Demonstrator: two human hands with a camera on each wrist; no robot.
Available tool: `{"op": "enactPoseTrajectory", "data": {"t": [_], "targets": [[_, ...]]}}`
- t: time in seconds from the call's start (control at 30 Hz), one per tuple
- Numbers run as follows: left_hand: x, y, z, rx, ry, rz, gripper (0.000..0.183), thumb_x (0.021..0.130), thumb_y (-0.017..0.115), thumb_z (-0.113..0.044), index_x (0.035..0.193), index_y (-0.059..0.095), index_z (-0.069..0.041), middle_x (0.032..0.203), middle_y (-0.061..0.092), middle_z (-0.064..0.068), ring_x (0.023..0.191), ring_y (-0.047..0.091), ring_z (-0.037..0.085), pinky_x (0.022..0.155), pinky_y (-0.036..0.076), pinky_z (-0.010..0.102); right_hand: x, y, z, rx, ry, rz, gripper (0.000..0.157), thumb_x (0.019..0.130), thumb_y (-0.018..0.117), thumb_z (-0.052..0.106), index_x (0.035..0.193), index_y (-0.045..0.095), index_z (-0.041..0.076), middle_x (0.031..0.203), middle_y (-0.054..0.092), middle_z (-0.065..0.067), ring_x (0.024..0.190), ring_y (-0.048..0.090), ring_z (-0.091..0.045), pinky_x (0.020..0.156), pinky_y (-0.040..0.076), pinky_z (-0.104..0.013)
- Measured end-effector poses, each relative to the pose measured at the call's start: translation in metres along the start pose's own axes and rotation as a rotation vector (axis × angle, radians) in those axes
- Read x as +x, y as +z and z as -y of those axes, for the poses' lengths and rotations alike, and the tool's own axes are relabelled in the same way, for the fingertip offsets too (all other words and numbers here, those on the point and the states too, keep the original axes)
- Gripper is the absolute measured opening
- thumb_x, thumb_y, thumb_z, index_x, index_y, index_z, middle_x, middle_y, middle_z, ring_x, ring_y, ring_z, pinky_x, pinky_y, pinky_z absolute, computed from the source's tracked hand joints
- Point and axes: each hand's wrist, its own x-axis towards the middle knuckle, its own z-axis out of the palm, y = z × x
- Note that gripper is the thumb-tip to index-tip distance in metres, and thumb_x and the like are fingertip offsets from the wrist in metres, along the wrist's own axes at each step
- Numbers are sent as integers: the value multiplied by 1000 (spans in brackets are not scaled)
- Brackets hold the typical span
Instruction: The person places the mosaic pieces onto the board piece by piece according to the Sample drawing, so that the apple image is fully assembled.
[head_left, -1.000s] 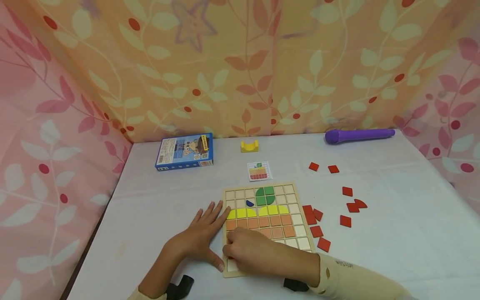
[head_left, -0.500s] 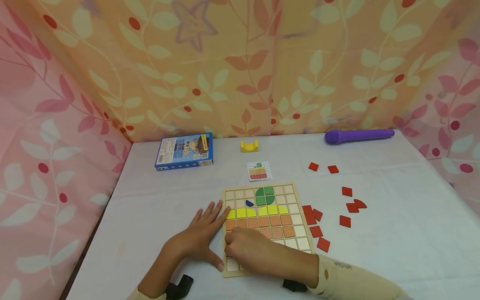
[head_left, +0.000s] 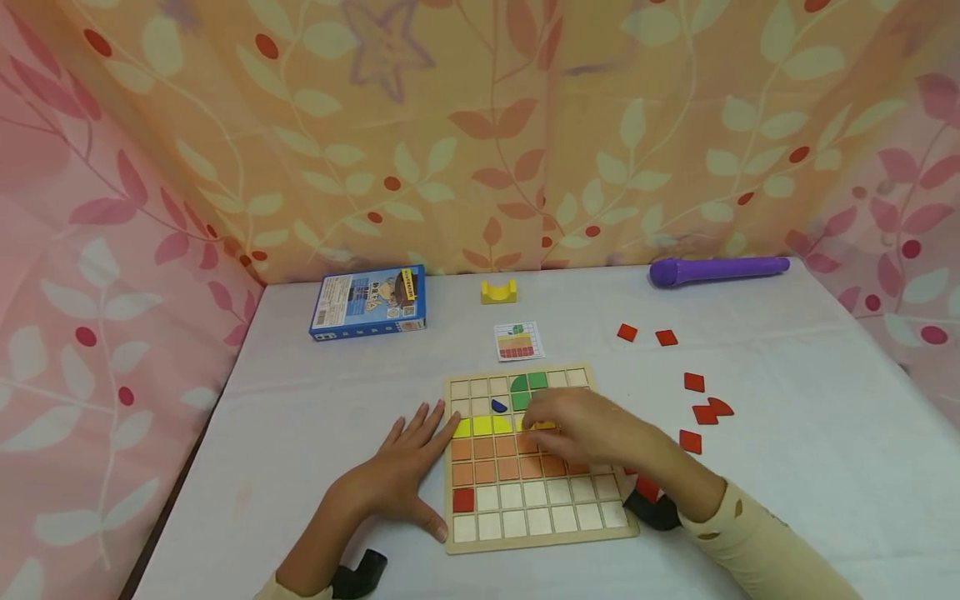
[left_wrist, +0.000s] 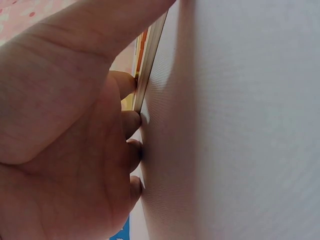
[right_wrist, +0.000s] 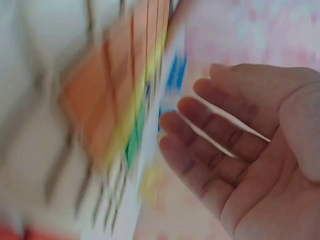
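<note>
A wooden grid board (head_left: 543,546) lies on the table, bearing green pieces (head_left: 520,401), a small blue piece (head_left: 498,406), yellow pieces (head_left: 482,426) and rows of orange squares (head_left: 484,448). One red square (head_left: 463,500) fills a cell at the lower left. With fingers spread, my left hand (head_left: 401,475) rests on the table, touching the board's left edge with thumb and index finger. My right hand (head_left: 585,425) is raised over the board's right half, partly hiding green, yellow and orange pieces. In the right wrist view its loosely bent fingers (right_wrist: 200,130) hold nothing.
Several loose red pieces (head_left: 693,382) lie right of the board, some partly hidden by the right arm. A pattern card (head_left: 517,342) lies beyond it. Farther back are a blue box (head_left: 367,304), a yellow block (head_left: 498,292) and a purple microphone-shaped object (head_left: 720,272).
My right hand has left the board's lower left and moved up and right, its fingers loosened. The red square in the left cell is uncovered. My left hand has stayed put.
</note>
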Motion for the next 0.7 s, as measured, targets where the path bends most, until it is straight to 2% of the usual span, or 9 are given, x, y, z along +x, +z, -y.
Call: {"op": "enactPoseTrajectory", "data": {"t": [0.1,0.2,0.3,0.37,0.43,0.53,0.7], "targets": [[0,1,0,-1,-1,-4,142,49,90,-66,162,18,-19,168,1,8,152,-6,33,118,-1,58,-6,-17,-29,-38,181,-94,16,94,70,14,108,74,9,113,67,-3,106,62,-23,94,52,-44],[0,2,0,1,1,-9,142,49,90,-67,162,18,-19,168,2,8,152,-5,33,118,0,58,-14,-28,-58,-103,329,-149,32,95,67,15,125,67,3,136,56,-17,128,51,-36,106,41,-56],[0,2,0,8,-1,-8,142,50,89,-67,162,18,-19,168,3,7,152,-5,33,119,1,57,-23,-33,-81,-137,450,-111,52,97,65,18,142,51,-3,153,35,-28,142,29,-47,112,25,-62],[0,1,0,4,-2,-8,142,49,90,-67,162,18,-19,168,3,8,152,-5,33,119,1,58,-28,-35,-90,-137,515,-50,62,98,63,23,149,41,-6,157,25,-32,145,17,-52,114,17,-64],[-1,0,-1,-3,1,-8,142,49,90,-66,162,18,-19,168,3,9,152,-5,34,118,1,58,-32,-35,-97,-139,556,8,69,99,62,27,151,34,-9,157,19,-35,144,12,-55,114,14,-65],[-1,-1,-1,-10,10,-13,141,49,91,-66,162,20,-18,168,3,10,152,-5,35,118,0,59,-34,-35,-101,-162,575,35,70,99,62,30,149,35,-10,157,20,-36,144,15,-55,114,16,-63],[-2,-1,-2,6,11,-14,141,50,90,-67,162,20,-18,168,3,9,152,-4,34,118,1,58,-33,-37,-99,-212,543,-14,50,95,68,15,137,55,-7,142,49,-29,133,44,-46,108,35,-60]]}}
